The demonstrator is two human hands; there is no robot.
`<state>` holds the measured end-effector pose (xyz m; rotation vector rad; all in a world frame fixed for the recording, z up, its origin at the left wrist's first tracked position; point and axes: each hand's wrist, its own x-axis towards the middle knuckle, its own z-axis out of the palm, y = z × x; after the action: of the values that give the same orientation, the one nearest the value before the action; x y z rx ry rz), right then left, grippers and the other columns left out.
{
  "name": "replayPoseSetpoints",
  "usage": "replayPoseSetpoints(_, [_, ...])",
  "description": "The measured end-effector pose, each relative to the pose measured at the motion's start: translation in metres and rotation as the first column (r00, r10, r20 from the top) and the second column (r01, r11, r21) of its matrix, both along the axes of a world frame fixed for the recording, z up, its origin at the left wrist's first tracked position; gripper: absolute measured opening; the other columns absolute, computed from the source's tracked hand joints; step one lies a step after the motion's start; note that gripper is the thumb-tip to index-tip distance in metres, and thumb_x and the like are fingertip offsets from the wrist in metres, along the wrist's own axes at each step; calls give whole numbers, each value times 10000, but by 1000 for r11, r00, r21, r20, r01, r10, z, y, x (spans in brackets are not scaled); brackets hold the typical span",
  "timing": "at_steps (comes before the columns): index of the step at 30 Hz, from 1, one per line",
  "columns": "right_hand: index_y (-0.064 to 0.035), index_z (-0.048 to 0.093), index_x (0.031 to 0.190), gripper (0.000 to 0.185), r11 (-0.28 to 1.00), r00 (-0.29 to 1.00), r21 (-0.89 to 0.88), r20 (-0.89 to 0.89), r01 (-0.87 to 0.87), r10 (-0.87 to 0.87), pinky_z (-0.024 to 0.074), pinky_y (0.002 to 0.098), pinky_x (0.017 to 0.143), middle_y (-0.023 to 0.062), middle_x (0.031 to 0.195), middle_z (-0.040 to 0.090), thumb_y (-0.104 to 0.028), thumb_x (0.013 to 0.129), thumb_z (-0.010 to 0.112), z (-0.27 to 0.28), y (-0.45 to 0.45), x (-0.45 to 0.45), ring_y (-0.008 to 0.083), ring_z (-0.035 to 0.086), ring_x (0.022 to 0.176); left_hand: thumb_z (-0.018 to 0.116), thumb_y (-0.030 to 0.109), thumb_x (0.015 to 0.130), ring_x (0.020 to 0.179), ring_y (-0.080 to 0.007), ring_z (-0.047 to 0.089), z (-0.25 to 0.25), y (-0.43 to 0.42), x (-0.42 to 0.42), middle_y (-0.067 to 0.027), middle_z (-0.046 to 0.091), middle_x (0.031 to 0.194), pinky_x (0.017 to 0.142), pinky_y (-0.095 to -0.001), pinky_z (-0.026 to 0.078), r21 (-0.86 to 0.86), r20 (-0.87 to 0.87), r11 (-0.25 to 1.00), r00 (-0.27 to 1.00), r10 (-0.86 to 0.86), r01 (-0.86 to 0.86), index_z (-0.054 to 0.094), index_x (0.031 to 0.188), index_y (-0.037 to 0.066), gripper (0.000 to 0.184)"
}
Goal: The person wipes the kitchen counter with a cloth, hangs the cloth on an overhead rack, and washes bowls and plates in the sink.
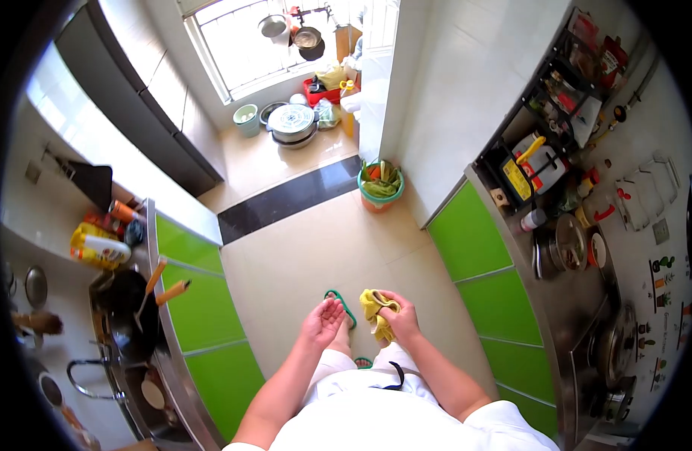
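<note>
My right hand (400, 317) is closed around a crumpled yellow cloth (376, 308), which hangs a little below the fingers. To its left, my left hand (325, 323) is held palm up with the fingers slightly curled and apart, holding nothing. A small gap separates this hand from the cloth. Both hands are in front of my body, above the tiled floor (286, 263). Below them a green slipper (349, 310) shows on one foot.
Green cabinets line both sides. On the left counter are a wok (128, 323) and a sink (147, 402); on the right, a lidded pot (568, 240) and a black rack (545, 113). A vegetable bucket (380, 197) stands by the doorway, a steamer (293, 124) beyond.
</note>
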<state>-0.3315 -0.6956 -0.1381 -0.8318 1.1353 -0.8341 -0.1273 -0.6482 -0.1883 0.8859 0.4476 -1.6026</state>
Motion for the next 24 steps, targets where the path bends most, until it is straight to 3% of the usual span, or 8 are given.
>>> replayPoseSetpoints(6, [15,609,1138,366,990,991,51,16,133,-134,506,268,823,79,1048,640,48,776,560,5,-107,21,146,616,923,411,209,987,1019,-279,617,9,-150,19,-168,641,1071,937,-412,497,8,101,989,983,-151,151,554,1080,8,264])
replayPoseSetpoints(8, [17,610,1130,364,983,982,-67,-66,171,-175,499,275,846,81,1056,638,55,771,561,2,-135,24,155,615,942,380,265,1000,1082,-288,583,12,-199,19,-181,612,1134,984,-415,461,-62,82,974,973,-214,219,533,1130,-5,337])
replayPoseSetpoints(14, [11,623,1114,360,958,958,-77,-59,275,-280,487,272,862,87,1060,639,52,760,572,-13,-223,21,153,609,968,323,338,1011,1167,-292,528,13,-329,5,-187,554,1235,1017,-408,430,-69,55,956,958,-282,285,475,1238,-15,447])
replayPoseSetpoints(19, [-1,628,1108,375,965,947,-254,-288,67,-141,480,304,886,114,1079,644,14,735,592,-25,-317,19,187,616,997,264,380,1014,1224,-299,484,-14,-418,-11,-189,501,1309,1038,-416,401,-55,45,963,964,-261,263,402,1321,-15,518])
replayPoseSetpoints(22, [-72,646,1100,407,904,850,-388,-524,-179,-57,485,351,881,137,1042,626,-20,699,603,-15,-379,29,288,613,973,231,408,1012,1228,-297,477,-43,-467,-24,-166,507,1312,1046,-430,383,-30,79,966,964,-252,255,373,1342,-8,550])
replayPoseSetpoints(24, [-90,651,1088,402,877,835,-408,-550,-254,-14,493,367,853,131,1007,616,-31,692,617,-24,-419,38,310,608,928,219,433,1009,1194,-296,495,-62,-501,-32,-158,510,1303,1038,-429,385,3,68,971,969,-238,238,386,1328,2,561])
